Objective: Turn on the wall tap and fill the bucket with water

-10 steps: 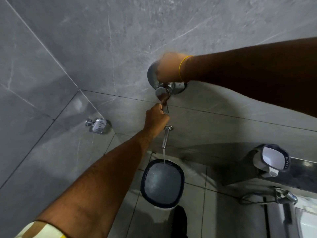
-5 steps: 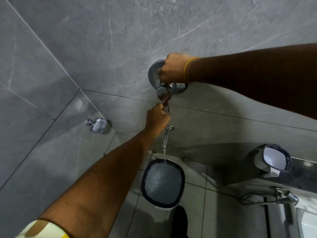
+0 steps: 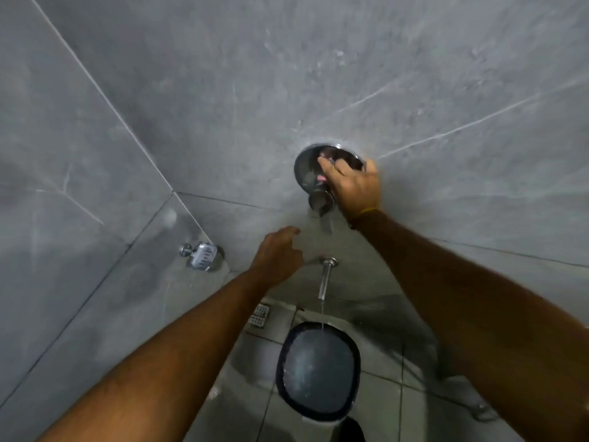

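A round chrome wall tap plate [image 3: 302,171] sits on the grey tiled wall, with a lever [image 3: 325,222] hanging under it. My right hand [image 3: 353,186] lies over the plate's upper knob, fingers wrapped around it. My left hand [image 3: 277,256] hovers below and left of the lever, holding nothing, fingers loosely apart. Beneath, a chrome spout [image 3: 324,279] lets a thin stream fall into the dark-rimmed bucket [image 3: 281,371] on the floor. The bucket holds water close to its rim.
A chrome soap dish [image 3: 204,255] is fixed to the wall at lower left, near the corner. A square floor drain [image 3: 259,315] lies left of the bucket. A dark object [image 3: 350,430] sits at the bucket's near edge.
My left hand has let go of the lever and dropped away to the left. The view has swung, so my right arm now reaches up from below. The stream has thinned.
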Motion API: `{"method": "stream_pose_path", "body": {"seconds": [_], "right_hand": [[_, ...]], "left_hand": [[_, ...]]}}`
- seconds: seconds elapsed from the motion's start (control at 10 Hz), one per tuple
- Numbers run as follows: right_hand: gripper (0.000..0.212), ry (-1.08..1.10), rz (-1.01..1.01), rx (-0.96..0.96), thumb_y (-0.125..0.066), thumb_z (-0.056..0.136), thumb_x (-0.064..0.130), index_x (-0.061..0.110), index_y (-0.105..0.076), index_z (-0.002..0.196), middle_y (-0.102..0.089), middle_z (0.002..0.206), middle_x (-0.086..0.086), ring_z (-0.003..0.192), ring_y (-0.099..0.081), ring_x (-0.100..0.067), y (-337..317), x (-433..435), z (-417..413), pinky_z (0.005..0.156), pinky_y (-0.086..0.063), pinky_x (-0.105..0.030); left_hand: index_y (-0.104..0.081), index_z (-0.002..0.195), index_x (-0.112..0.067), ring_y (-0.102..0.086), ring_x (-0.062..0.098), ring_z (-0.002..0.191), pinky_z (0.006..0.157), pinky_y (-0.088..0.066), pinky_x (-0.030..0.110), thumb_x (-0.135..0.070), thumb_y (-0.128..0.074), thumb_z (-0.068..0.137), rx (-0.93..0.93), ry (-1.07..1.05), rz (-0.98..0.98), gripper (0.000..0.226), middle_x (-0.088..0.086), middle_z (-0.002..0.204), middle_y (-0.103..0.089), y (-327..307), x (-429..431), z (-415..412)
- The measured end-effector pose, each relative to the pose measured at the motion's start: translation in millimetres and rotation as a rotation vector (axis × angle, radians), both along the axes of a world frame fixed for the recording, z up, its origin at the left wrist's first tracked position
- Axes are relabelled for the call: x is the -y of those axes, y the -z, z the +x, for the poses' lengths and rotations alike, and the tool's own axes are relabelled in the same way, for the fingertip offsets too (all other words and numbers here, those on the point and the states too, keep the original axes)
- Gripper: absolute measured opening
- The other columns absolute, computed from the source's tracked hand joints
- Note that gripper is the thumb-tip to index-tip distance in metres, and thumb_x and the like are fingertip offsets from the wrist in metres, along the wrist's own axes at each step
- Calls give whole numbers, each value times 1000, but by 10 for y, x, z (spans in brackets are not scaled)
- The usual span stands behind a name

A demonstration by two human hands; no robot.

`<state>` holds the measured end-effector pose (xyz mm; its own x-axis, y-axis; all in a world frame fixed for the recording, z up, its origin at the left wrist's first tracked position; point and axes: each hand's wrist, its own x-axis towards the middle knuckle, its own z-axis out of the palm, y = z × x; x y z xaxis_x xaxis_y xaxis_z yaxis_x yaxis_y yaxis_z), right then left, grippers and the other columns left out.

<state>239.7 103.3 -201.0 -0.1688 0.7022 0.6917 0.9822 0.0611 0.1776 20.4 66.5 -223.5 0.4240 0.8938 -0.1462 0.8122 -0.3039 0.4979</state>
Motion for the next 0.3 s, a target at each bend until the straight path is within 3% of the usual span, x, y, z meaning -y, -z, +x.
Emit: {"method": "stream_pose_path", "body": {"seconds": [0.1, 0.2, 0.3], "right_hand": [[43, 135, -298, -140, -61, 92, 38, 29, -62, 135, -72, 108, 1, 83, -68, -29, -143, 126, -109, 79, -46, -34], [51, 177, -508, -112, -51, 95, 33, 33, -46, 146, -60, 140, 0, 121, -61, -24, -478, 315, -107, 100, -36, -42], [56, 201, -300, -340, -47, 85, 38, 29, -53, 140, -63, 135, -1, 128, -54, -22, -943, 655, -219, 101, -32, -43]], "left_hand": [[-47, 145, -12, -47, 31, 140, 117, -34, 36, -17, -55, 87, -19, 5, 89, 58, 12, 151, -50, -211, 15, -390], [-38, 151, -6, -30, 29, 152, 124, -15, 33, -12, -52, 87, -40, 25, 274, 65, 15, 161, -36, -622, 2, -693], [-36, 152, -2, -26, 29, 153, 127, -14, 38, -17, -46, 92, 38, -7, 560, 63, 16, 162, -32, -1136, -6, -917]]}}
